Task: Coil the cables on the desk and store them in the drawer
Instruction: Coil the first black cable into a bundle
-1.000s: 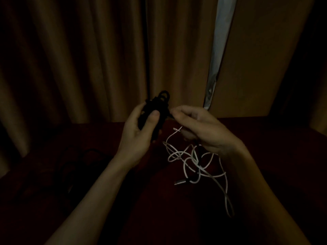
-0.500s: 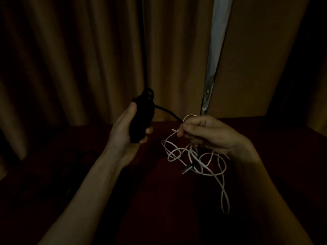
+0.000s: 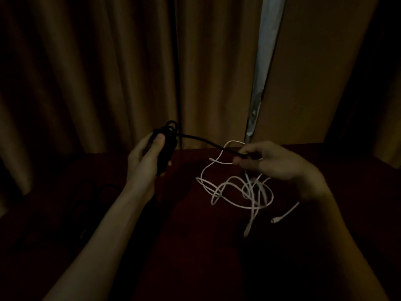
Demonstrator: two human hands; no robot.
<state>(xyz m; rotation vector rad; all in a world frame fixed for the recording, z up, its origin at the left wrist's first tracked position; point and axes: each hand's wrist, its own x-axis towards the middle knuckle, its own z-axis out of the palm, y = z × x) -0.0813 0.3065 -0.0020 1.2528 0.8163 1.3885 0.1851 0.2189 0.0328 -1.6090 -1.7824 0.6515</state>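
Note:
The scene is very dim. My left hand [image 3: 145, 158] grips a coiled bundle of black cable [image 3: 166, 146], held upright above the dark red desk [image 3: 191, 235]. A free length of that black cable runs right to my right hand [image 3: 269, 162], which pinches its end. A tangled white cable [image 3: 236, 190] hangs from the same right hand and trails onto the desk, its plug end [image 3: 276, 220] lying to the right. No drawer is visible.
More dark cable [image 3: 93, 198] lies loosely on the desk at the left, hard to make out. Brown curtains [image 3: 108, 72] hang behind the desk, with a pale gap [image 3: 263, 61] between them.
My hands have moved apart: the right hand pulled the black cable's free end out to the right, taking the white tangle with it. The left hand shifted slightly left with the coil.

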